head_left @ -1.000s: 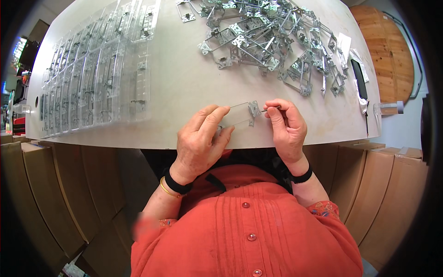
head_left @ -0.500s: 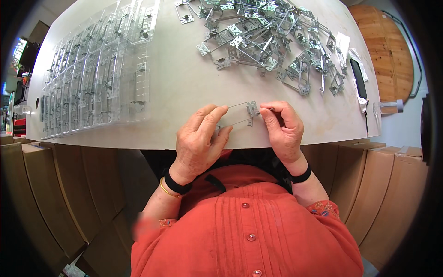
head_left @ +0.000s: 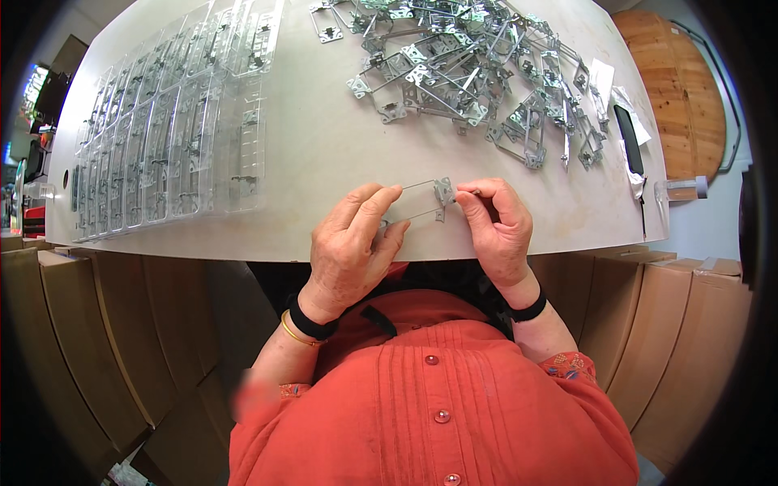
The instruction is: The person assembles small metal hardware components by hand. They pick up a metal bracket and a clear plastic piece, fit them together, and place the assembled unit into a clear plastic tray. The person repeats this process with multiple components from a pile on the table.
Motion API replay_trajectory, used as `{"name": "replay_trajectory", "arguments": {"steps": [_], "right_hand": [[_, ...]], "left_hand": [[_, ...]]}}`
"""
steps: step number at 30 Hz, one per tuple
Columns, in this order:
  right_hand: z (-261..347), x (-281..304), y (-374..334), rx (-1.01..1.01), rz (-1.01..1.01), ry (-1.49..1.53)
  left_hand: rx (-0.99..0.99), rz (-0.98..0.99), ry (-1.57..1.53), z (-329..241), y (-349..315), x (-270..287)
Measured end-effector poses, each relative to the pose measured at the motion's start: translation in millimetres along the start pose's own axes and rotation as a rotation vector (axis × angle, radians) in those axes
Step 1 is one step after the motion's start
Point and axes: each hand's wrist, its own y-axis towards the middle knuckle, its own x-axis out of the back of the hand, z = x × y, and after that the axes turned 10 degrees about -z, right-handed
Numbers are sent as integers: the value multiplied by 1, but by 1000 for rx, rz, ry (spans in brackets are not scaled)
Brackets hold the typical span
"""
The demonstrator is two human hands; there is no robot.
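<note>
A metal bracket (head_left: 443, 192) with two thin rods is held between my hands, above the near edge of the white table (head_left: 316, 146). My left hand (head_left: 352, 235) grips its left end, fingers and thumb curled around the rods, so that end is mostly hidden. At the plate end, the thumb and fingers of my right hand (head_left: 498, 227) are pinched together; a small dark bit shows at these fingertips, too small to name. Beyond my hands lies a tangled pile of similar metal brackets (head_left: 454, 73).
Clear plastic trays (head_left: 170, 121) filled with metal parts stand at the left. A phone (head_left: 628, 138) lies on white paper at the right edge, near a clear tube (head_left: 685, 189). Cardboard boxes (head_left: 673, 324) line both sides below the table; a round wooden board (head_left: 681, 89) stands beyond it.
</note>
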Motion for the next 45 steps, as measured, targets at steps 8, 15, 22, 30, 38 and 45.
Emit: {"name": "replay_trajectory", "arguments": {"steps": [8, 15, 22, 30, 38, 45], "right_hand": [[1, -1, 0, -33, -6, -3], [1, -1, 0, -43, -5, -7], [1, 0, -1, -63, 1, -11], [1, -1, -1, -56, -15, 12], [-1, 0, -1, -52, 3, 27], [1, -2, -1, -37, -9, 20]], "left_hand": [[-9, -9, 5, 1, 0, 0], [-7, -5, 11, 0, 0, 0], [-15, -3, 13, 1, 0, 0], [-14, -3, 13, 0, -1, 0], [-18, -2, 14, 0, 1, 1], [-15, -18, 6, -1, 0, 0]]}}
